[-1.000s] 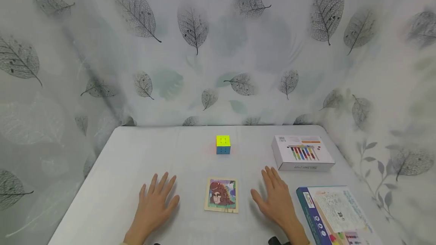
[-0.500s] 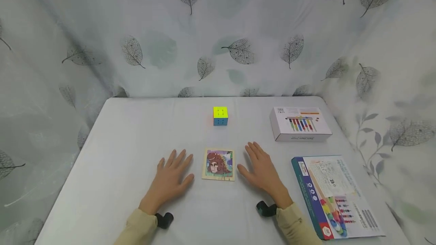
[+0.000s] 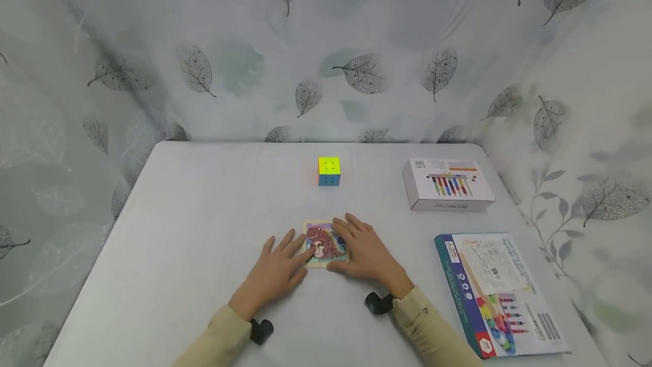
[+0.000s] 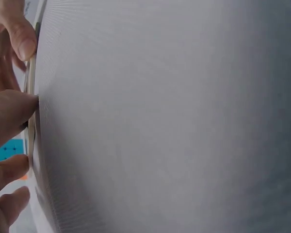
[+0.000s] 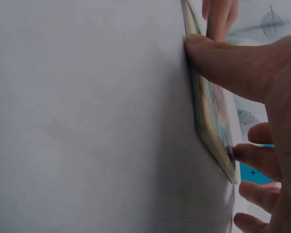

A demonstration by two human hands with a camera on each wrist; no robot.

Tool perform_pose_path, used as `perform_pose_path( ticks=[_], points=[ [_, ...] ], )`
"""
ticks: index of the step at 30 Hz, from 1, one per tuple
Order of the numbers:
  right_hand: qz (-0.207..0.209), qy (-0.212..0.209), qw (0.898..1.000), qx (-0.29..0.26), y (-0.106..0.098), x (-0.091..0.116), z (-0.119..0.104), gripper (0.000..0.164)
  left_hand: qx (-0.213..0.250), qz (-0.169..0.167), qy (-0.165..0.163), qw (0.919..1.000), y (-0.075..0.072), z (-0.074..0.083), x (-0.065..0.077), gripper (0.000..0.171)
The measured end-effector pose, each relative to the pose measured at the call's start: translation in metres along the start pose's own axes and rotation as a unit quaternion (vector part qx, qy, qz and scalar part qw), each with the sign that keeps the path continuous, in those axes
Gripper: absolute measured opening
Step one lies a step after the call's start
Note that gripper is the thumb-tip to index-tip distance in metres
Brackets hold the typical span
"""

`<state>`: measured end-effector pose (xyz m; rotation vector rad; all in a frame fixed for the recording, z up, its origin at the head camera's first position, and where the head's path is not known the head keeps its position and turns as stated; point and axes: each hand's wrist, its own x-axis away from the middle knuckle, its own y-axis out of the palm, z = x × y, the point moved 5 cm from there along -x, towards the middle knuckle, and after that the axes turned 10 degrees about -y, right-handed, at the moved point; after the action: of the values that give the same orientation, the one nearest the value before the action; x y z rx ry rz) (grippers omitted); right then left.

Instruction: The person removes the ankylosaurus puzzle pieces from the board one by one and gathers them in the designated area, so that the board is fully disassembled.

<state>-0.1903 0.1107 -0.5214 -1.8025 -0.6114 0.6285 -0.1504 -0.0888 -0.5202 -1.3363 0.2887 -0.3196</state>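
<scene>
A small jigsaw puzzle (image 3: 325, 246) in a light wooden frame shows a brown dinosaur and lies on the white table in the head view. From the left, my left hand (image 3: 275, 271) reaches over its edge, fingers fairly straight and one fingertip over the picture. In the left wrist view the left thumb (image 4: 14, 114) is right at the frame's edge. My right hand (image 3: 364, 251) holds the puzzle's right side, thumb at the near edge and fingers over the far right corner. The right wrist view shows the right thumb (image 5: 223, 58) on the frame (image 5: 211, 138).
Behind the puzzle stands a puzzle cube (image 3: 329, 171), yellow on top and blue in front. A white box (image 3: 448, 184) with a colourful picture lies at the back right. Nearer on the right is a flat blue-edged box (image 3: 501, 293). A leaf-patterned curtain (image 3: 326, 33) encloses the table.
Both hands have moved inward from either side of the puzzle onto its edges. The head view has tilted down, showing more of the table. The cube and boxes stay in place.
</scene>
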Motion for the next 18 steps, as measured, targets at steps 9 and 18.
perform_pose_path(
  ticks=[9, 18],
  points=[
    [-0.019, -0.105, 0.994, 0.037, -0.010, -0.031, -0.007, 0.060, -0.058, 0.056, 0.014, 0.9966, 0.000, 0.003, 0.003, 0.041],
    [-0.113, -0.168, 0.974, 0.101, -0.013, -0.073, -0.012, 0.045, -0.080, 0.057, 0.020, 0.9950, -0.005, 0.000, 0.003, 0.039]
  ],
)
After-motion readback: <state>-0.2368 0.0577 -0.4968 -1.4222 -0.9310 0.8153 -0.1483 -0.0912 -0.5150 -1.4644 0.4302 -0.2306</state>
